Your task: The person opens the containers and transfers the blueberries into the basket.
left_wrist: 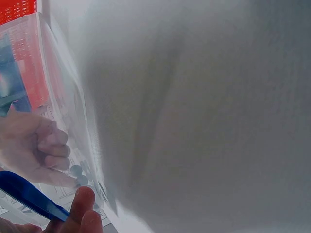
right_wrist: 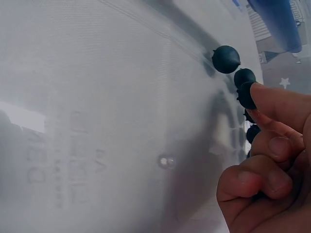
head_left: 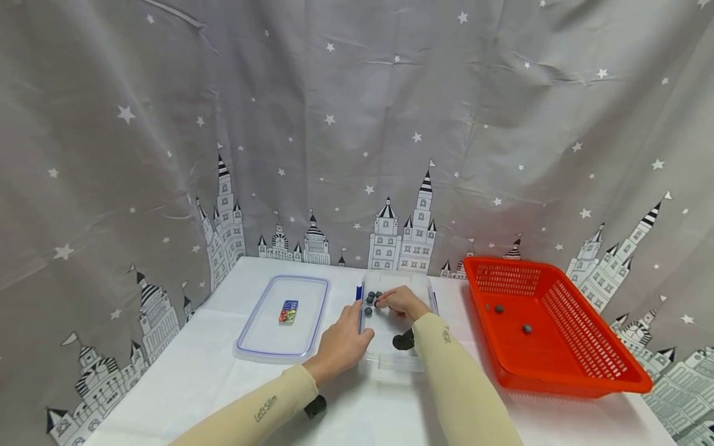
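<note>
Clear plastic box (head_left: pixel 390 362): L hand (head_left: pixel 341 344) grips near wall w/ thumb and fingers; R hand (head_left: pixel 400 301) pinches dark berry (right_wrist: pixel 246 95) at fingertips. Advice: lift gently, box kept steady.

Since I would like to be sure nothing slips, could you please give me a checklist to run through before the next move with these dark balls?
1. Right hand pinches a dark ball at its fingertips: ok.
2. Left hand holds the clear container by its left wall: ok.
3. Other dark balls lie in the container's far left corner: ok.
4. Red basket stands right of the container, two balls inside: ok.
5. Lid lies flat to the left, apart: ok.
6. How firm the pinch is: cannot tell.
</note>
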A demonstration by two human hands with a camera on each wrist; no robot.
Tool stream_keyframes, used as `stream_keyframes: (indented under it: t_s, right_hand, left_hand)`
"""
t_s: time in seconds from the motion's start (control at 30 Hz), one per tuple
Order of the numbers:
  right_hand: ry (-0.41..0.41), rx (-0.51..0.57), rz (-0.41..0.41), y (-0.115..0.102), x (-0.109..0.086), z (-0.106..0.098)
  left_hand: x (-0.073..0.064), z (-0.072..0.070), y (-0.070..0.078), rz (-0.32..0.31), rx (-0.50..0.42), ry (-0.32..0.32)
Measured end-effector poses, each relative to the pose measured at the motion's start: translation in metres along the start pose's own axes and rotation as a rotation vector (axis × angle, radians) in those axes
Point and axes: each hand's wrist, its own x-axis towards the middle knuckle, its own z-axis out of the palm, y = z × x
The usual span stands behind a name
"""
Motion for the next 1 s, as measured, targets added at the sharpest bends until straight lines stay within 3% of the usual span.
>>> stream_keyframes:
  t_s: [0.2,0.47,1.0]
  right_hand:
    - [0.002,0.012,-0.014,-0.004,-0.005,-0.010]
    - [-0.068,0.041,-0.043,-0.022,-0.017,-0.034]
    - [-0.121,0.104,-0.120,-0.046,-0.032,-0.079]
  left_hand:
    - [-0.001,0.001,0.000,-0.001,-0.010,-0.007]
    - [-0.001,0.000,0.000,-0.010,0.014,-0.007]
    - [-0.001,0.000,0.000,-0.017,0.014,-0.007]
